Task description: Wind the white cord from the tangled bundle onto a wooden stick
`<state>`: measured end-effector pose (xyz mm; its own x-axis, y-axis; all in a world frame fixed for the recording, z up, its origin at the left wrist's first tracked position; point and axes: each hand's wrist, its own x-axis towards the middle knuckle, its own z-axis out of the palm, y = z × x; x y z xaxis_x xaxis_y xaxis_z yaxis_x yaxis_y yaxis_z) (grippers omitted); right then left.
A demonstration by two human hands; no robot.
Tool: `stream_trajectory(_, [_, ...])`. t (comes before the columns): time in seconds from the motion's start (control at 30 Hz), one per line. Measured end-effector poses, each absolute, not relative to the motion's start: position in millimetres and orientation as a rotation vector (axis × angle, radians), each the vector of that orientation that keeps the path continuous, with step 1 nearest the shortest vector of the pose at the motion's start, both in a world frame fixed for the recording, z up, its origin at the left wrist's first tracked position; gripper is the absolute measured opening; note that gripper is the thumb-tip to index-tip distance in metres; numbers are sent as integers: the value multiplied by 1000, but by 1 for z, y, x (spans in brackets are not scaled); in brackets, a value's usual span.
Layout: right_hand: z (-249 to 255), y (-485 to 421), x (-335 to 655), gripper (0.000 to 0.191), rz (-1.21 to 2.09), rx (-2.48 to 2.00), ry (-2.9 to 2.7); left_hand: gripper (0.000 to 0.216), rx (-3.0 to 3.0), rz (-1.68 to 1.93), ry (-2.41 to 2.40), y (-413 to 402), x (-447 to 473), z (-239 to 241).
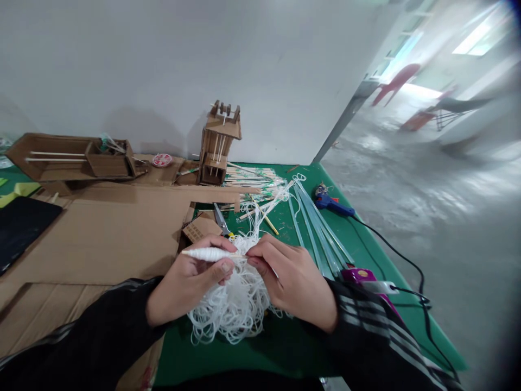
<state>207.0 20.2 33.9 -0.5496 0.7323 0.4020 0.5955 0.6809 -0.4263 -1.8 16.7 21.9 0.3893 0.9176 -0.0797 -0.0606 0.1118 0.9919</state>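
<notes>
Between my hands is a thin wooden stick with white string (pixel 209 254) wound thickly round it, lying almost level. My left hand (pixel 199 279) is closed round the wound part, its thumb and fingers on the string. The fingertips of my right hand (pixel 285 271) pinch the bare right end of the stick. Below both hands a large loose tangle of white string (pixel 232 315) lies on the green tabletop, with strands running up toward the back.
Behind the tangle lie scissors (pixel 222 220) and wooden sticks (pixel 252 176). Clear glue sticks (pixel 319 228), a blue glue gun (pixel 334 203) and a purple-and-white plug block (pixel 362 277) with a black cord are at right. Cardboard models (pixel 220 141) stand at the back; cardboard sheets (pixel 122 233) cover the left.
</notes>
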Motion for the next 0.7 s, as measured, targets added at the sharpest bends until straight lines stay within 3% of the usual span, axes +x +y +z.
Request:
stream_trajectory(0.23, [39,20,208,16,279,-994,-2337,23,1284,790,916,26,-18,34])
stream_trajectory(0.47, [39,18,209,4,311,-1113,-2346,23,1315,808,902,30,-23,38])
stream_trajectory(0.7, [39,21,208,11,157,-1010,-2344,24,1459,741,998,31,-22,34])
